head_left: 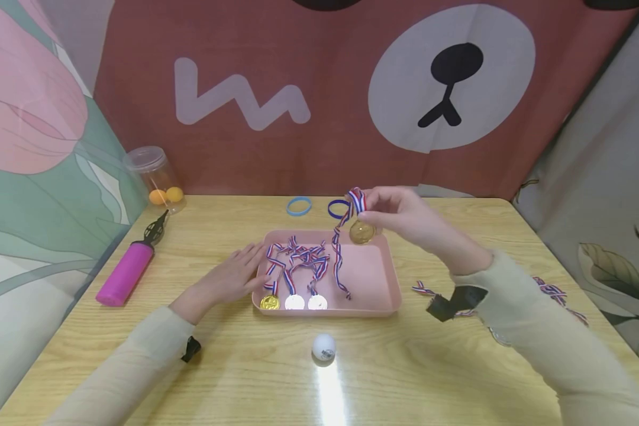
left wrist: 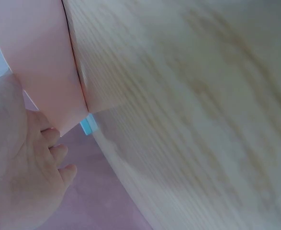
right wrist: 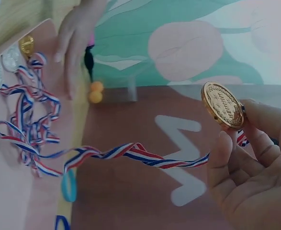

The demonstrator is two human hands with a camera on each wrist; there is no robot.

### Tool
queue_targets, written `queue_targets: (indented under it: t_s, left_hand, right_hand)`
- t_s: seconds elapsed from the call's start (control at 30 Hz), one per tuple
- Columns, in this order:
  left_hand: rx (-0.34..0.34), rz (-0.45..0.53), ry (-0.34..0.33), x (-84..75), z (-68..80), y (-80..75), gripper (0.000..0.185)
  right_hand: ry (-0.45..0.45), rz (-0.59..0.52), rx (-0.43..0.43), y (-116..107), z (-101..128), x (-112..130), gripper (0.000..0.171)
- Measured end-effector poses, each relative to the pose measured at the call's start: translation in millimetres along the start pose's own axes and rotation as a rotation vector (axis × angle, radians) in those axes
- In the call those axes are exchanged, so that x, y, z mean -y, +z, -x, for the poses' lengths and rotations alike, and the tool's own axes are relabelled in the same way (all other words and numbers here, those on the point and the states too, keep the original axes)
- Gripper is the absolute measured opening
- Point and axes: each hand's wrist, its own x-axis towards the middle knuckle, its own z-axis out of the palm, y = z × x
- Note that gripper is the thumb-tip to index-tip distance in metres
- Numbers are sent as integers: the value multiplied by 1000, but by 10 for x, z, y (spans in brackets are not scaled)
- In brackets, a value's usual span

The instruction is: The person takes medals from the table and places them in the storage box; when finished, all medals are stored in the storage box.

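— The right hand (head_left: 399, 216) is raised above the far right corner of the pink tray (head_left: 373, 278), forearm coming up from the lower right, fingers pinched on a gold medal (head_left: 361, 231) and the top of its striped ribbon (head_left: 341, 260).

— And the ribbon itself?

— It hangs down from the fingers, and its loose end lies inside the tray. In the right wrist view the medal stands on edge between thumb and fingertips (its face carries raised lettering, too small to read).

— The left hand (head_left: 234, 278)?

— Flat on the desk (head_left: 245, 378), palm down, fingers straight and spread a little, their tips against the tray's left wall. It holds nothing.

— What else sits in the tray?

— Three more medals (head_left: 294, 302) in a row at the near edge, one gold and two silver, their ribbons tangled behind them.

— The surroundings?

— A light wood desk. A white ball (head_left: 323, 347) lies near the front of the tray, a pink pump (head_left: 125, 273) at the left, a clear jar (head_left: 154, 177) with orange balls in the far left corner, two blue bands (head_left: 299, 206) behind the tray. More ribbons (head_left: 556, 293) lie beyond the right sleeve. A brown bear-face cloth (head_left: 447, 77) hangs behind.
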Motion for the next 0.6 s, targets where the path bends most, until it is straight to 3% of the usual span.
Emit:
queue_targets:
  t_s: [0.2,0.43,0.6]
  left_hand:
    - [-7,-12,8,0,-5,4,67]
    - [3,-5,-1,13,-13,6,68]
    - [8,-6,-4,28,-19,16,68]
  right_hand:
    - [85,0,32,128,-129,-267,14]
    - [198,79,102,268,-123,-590,16]
    - [212,73,151,388,-67,-832,13]
